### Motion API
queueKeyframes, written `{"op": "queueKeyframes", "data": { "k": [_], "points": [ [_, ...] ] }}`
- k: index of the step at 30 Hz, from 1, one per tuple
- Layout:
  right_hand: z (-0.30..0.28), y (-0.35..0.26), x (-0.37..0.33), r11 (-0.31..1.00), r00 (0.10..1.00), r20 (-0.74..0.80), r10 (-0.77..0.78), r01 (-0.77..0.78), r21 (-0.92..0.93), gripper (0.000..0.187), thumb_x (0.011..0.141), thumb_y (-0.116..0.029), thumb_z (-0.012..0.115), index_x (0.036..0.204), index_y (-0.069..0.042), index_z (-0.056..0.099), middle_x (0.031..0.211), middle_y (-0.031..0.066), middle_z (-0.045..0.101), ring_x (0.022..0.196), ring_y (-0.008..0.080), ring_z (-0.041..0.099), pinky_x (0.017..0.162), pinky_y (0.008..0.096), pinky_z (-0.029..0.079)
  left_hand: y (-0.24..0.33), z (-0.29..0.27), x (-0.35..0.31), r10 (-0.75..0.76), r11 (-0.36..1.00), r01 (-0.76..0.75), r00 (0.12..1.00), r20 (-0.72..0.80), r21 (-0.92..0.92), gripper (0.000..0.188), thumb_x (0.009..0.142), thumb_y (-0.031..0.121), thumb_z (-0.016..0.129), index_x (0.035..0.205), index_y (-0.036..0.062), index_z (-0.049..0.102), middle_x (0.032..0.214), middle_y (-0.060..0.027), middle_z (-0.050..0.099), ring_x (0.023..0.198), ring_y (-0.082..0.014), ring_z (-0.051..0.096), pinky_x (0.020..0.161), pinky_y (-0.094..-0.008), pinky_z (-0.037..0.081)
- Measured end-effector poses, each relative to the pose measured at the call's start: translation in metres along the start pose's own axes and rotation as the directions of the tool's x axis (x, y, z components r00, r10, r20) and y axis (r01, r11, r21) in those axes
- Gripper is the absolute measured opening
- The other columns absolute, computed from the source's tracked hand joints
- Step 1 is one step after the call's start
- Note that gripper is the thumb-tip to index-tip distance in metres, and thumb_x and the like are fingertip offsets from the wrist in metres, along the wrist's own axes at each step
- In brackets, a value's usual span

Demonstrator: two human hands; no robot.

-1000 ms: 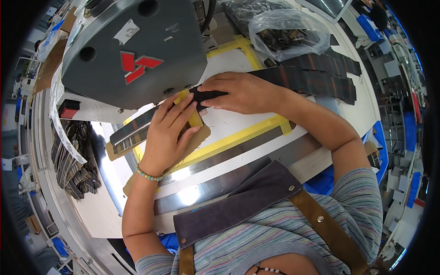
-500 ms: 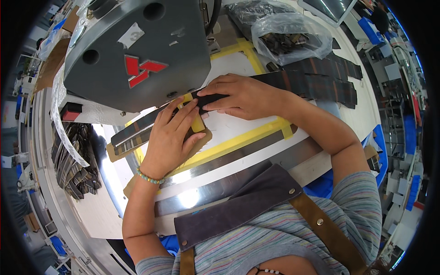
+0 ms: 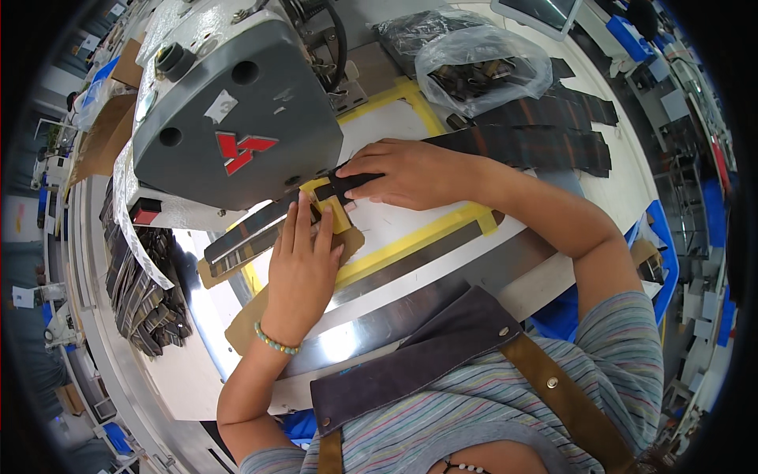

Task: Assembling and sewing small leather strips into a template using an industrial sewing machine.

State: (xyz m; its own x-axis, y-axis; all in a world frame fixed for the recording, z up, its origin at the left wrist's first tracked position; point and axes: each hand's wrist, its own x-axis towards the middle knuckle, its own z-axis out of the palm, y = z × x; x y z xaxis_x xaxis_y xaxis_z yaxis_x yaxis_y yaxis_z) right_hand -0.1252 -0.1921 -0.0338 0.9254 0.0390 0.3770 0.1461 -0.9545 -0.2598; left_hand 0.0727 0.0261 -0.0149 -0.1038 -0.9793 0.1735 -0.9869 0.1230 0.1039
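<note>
My left hand (image 3: 302, 272) lies with its fingers stretched out flat over a plaid fabric strip (image 3: 260, 229) and the edge of a yellow block-like piece (image 3: 335, 216). A tan board (image 3: 350, 243) shows beneath them. On the other side of the yellow piece, my right hand (image 3: 418, 175) bends its fingers round a dark fabric strip (image 3: 365, 182); its thumb is mostly hidden. Just beyond both hands hangs the grey head of a machine (image 3: 245, 126) with a red emblem.
Long dark plaid strips (image 3: 545, 142) trail off to the right. Behind them sits a clear plastic bag (image 3: 525, 71) of small dark pieces. A heap of plaid strips (image 3: 146, 292) hangs at the left. Yellow tape (image 3: 395, 258) borders the white work surface. A blue bin (image 3: 663, 261) stands at right.
My left hand's fingers have straightened and shifted a little, uncovering more of the yellow piece. My right hand keeps nearly the same place on the dark strip. The whole view has shifted slightly.
</note>
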Motion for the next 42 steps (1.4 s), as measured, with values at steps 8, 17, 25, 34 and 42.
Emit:
{"op": "queueKeyframes", "data": {
  "k": [8,17,25,34,42],
  "points": [
    [0.006,0.012,0.0,0.998,0.999,-0.009,-0.039,0.038,-0.047,0.03,0.103,-0.022,0.069,0.131,-0.012,0.077,0.149,0.0097,0.066,0.137,0.0293,0.06,0.117,0.0422,0.048,0.015,-0.011,-0.043,0.113,0.982,-0.093,0.987,0.117,-0.165,0.069,0.092,0.021,0.08,0.154,0.0024,0.057,0.169,-0.0209,0.045,0.153,-0.0441,0.046,0.121,-0.0545,0.042],
    [0.005,0.02,0.01,0.992,1.0,0.026,-0.011,0.015,-0.126,0.034,0.101,-0.021,0.072,0.135,-0.015,0.073,0.151,0.0093,0.063,0.138,0.0292,0.059,0.119,0.0419,0.048,-0.023,-0.007,0.001,0.066,0.996,-0.071,0.993,-0.093,-0.048,0.051,0.098,0.013,0.073,0.146,-0.0007,0.063,0.16,-0.0192,0.056,0.148,-0.043,0.05,0.12,-0.0521,0.044],
    [0.001,0.033,0.012,0.963,0.996,-0.026,-0.081,0.072,-0.26,0.031,0.099,-0.018,0.07,0.129,-0.015,0.077,0.151,0.0058,0.063,0.137,0.0282,0.06,0.126,0.0505,0.041,-0.041,0.006,0.029,0.008,0.997,-0.015,0.996,-0.092,-0.072,0.048,0.1,0.01,0.069,0.146,-0.0015,0.062,0.146,-0.0216,0.064,0.128,-0.0442,0.061,0.111,-0.0515,0.049],
    [-0.045,-0.005,-0.03,0.813,0.957,-0.058,0.285,-0.273,-0.515,0.054,0.092,-0.014,0.069,0.145,-0.013,0.065,0.13,0.0074,0.074,0.123,0.0234,0.068,0.111,0.0449,0.05,-0.088,0.027,0.036,-0.455,0.698,0.297,0.886,-0.083,-0.651,0.033,0.105,0.023,0.071,0.109,-0.0106,0.071,0.075,-0.0238,0.068,0.069,-0.021,0.061,0.068,-0.0404,0.05],
    [-0.095,-0.008,-0.039,0.692,0.973,-0.181,-0.145,-0.031,-0.721,0.018,0.081,-0.014,0.072,0.098,-0.009,0.074,0.102,0.0005,0.07,0.103,0.0188,0.067,0.099,0.035,0.051,-0.112,0.054,0.045,-0.527,0.703,0.459,0.849,0.036,-0.543,0.035,0.104,0.026,0.074,0.113,-0.0074,0.076,0.082,-0.015,0.073,0.069,-0.014,0.059,0.068,-0.0353,0.052]
  ]
}}
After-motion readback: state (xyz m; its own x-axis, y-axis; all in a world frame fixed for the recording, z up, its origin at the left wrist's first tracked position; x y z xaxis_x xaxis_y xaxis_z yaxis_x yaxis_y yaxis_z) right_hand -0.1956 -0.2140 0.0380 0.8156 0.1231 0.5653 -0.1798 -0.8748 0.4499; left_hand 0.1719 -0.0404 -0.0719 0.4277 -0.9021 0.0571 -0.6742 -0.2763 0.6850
